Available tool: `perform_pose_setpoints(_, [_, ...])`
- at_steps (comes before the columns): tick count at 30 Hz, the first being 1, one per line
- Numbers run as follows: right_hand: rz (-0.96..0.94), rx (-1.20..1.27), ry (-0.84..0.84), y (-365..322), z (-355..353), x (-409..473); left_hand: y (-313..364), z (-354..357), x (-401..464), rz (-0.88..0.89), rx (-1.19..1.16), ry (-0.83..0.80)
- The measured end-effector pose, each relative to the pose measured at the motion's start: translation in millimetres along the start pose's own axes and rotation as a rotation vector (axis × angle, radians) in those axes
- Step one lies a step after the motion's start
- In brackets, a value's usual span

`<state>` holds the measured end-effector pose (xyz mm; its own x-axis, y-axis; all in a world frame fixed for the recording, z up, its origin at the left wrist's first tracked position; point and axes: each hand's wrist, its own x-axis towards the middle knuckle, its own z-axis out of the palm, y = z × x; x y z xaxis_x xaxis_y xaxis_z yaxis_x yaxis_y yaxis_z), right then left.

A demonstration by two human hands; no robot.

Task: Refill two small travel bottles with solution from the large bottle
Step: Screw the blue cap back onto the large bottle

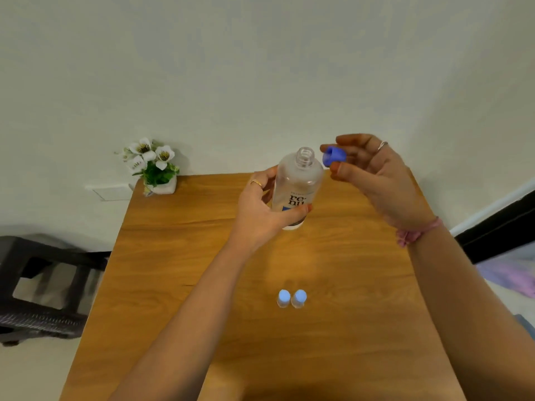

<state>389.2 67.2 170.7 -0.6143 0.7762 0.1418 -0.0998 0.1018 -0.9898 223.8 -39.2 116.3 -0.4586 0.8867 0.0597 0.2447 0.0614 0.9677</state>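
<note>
Seen from above, over a wooden surface (179,285) set against a pale wall.

Left hand (262,211), a ring on 1 finger, wrapped around the lower body of the large bottle (298,186): thumb across the front of the label, fingers curled behind, grip closed firmly on it. Bottle clear, upright with a slight tilt, lifted or resting near the far edge of the surface, just right of centre; cannot tell whether its base touches the wood. Neck open, no cap on it. Label partly hidden by the thumb, with the dark letters "re" and "nu" showing.

Right hand (376,172) raised just beside the bottle's neck, to its right, not touching it. Blue cap (333,156) pinched between thumb and fingertips, its hollow side facing the bottle; remaining fingers loosely spread. Ring on 1 finger, pink band (417,231) around the wrist.

2 small travel bottles (291,298) standing upright side by side, touching or nearly so, near the middle of the surface, toward the near edge and well apart from the large bottle. Both clear, both closed with light blue caps.

At the far left corner of the surface, a white pot of white flowers (155,166) with green leaves. Beyond the left edge, on the floor, a dark stool (40,287).
</note>
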Motion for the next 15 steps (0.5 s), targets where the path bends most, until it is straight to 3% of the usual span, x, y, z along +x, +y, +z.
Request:
perform_pose_setpoints(5, [-0.122, -0.169, -0.101, -56, 12, 14, 33, -16, 1, 0.051, -0.015, 0.028])
perform_pose_setpoints(15, [-0.252, -0.79, -0.295, -127, 39, 31, 65, -41, -13, 0.091, -0.021, 0.066])
